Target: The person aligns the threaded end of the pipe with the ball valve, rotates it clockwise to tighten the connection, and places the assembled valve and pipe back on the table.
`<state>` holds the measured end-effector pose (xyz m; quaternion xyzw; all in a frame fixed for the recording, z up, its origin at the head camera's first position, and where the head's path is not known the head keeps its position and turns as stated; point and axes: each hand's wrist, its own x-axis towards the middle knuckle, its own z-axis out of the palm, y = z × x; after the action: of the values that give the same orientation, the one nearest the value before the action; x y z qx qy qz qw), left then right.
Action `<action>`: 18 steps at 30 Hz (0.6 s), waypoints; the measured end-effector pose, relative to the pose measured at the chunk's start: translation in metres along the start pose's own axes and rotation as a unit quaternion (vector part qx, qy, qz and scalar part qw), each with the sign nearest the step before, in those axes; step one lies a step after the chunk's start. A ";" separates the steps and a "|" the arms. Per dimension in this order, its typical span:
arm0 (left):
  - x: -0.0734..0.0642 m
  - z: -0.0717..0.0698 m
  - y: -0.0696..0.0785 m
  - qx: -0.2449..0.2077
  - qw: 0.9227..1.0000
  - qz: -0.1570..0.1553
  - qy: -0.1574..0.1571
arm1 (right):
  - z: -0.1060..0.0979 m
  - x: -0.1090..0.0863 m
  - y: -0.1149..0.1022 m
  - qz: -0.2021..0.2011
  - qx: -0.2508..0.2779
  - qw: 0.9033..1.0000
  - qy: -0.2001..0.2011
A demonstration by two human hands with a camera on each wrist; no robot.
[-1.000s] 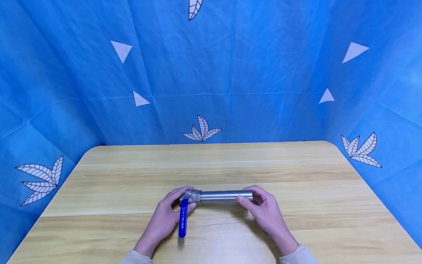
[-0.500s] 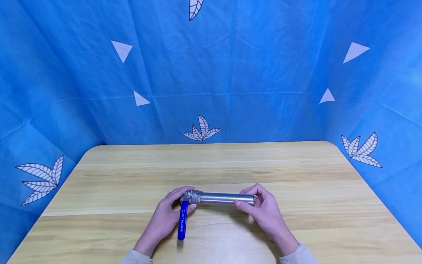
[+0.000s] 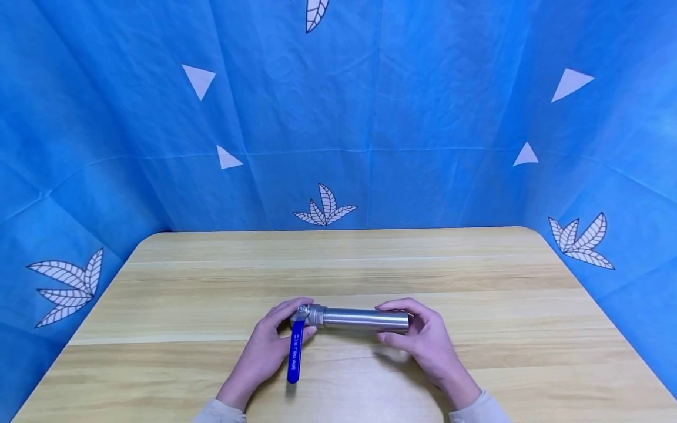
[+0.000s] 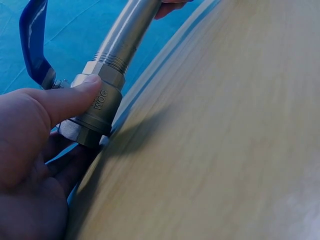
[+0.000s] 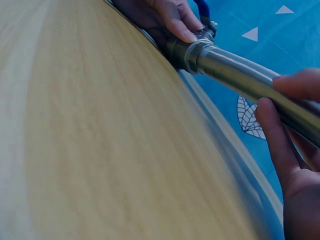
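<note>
Blue cloth (image 3: 433, 111) behind, ball valve (image 3: 315, 315) and steel pipe (image 3: 365, 319) held between two sides

Patterned with white leaves and triangles, the cloth is hung at the back and along both sides of a wooden table (image 3: 211, 276). On the near half of the tabletop, around the middle, valve and pipe are set end to end, lying across the view. By the shadows below, they are judged to be held just above the wood.

The valve is gripped by the left hand (image 3: 268, 339): the thumb is laid on the near side of the body and the fingers are curled round behind, probably so that it is steadied against turning. The blue lever (image 3: 294, 355) is pointed toward the person, square to the pipe, and is left free of the palm.

The pipe's far end is encircled by the right hand (image 3: 429, 336), with a finger laid along one side and the thumb against the other. The clasp is only about as wide as the pipe and looks light; how firmly it is pressed cannot be told. Holding at that end presumably lets the pipe be rolled and supported in line with the valve.

At the joint, a few threads (image 4: 112, 62) are left exposed; how deeply they are seated cannot be seen.
</note>
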<state>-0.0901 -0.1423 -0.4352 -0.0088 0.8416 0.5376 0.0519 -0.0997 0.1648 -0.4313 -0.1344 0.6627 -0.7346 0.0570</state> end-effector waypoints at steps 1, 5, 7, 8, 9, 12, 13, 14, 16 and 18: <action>0.000 0.000 0.000 0.000 1.000 0.000 0.000 | 0.000 0.000 0.000 0.002 -0.001 1.000 0.001; 0.000 0.001 0.000 0.002 1.000 0.000 0.000 | 0.000 0.000 0.001 0.010 -0.014 1.000 0.013; 0.000 0.001 0.000 0.003 1.000 0.000 0.002 | 0.000 0.000 0.001 0.015 -0.020 0.999 0.020; 0.000 0.001 0.000 0.003 1.000 0.000 0.002 | 0.001 0.000 0.001 0.018 -0.023 0.999 0.024; 0.000 0.001 0.001 0.004 1.000 0.000 0.003 | 0.001 0.000 0.001 0.021 -0.025 0.999 0.027; 0.000 0.001 0.001 0.005 1.000 0.003 0.007 | 0.001 0.001 0.001 0.021 -0.030 0.999 0.032; 0.000 0.001 0.002 0.006 1.000 0.005 0.008 | 0.001 0.001 0.001 0.022 -0.030 0.999 0.032; 0.000 0.002 0.002 0.006 1.000 0.006 0.009 | 0.001 0.001 0.001 0.022 -0.029 0.999 0.032; -0.001 0.002 0.002 0.006 1.000 0.008 0.010 | 0.001 0.001 0.001 0.023 -0.026 0.999 0.031; -0.001 0.002 0.002 0.004 1.000 0.008 0.010 | 0.002 0.001 0.001 0.031 -0.021 0.999 0.031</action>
<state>-0.0892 -0.1398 -0.4338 -0.0070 0.8445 0.5341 0.0395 -0.1001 0.1629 -0.4318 -0.0922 0.6832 -0.7222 0.0558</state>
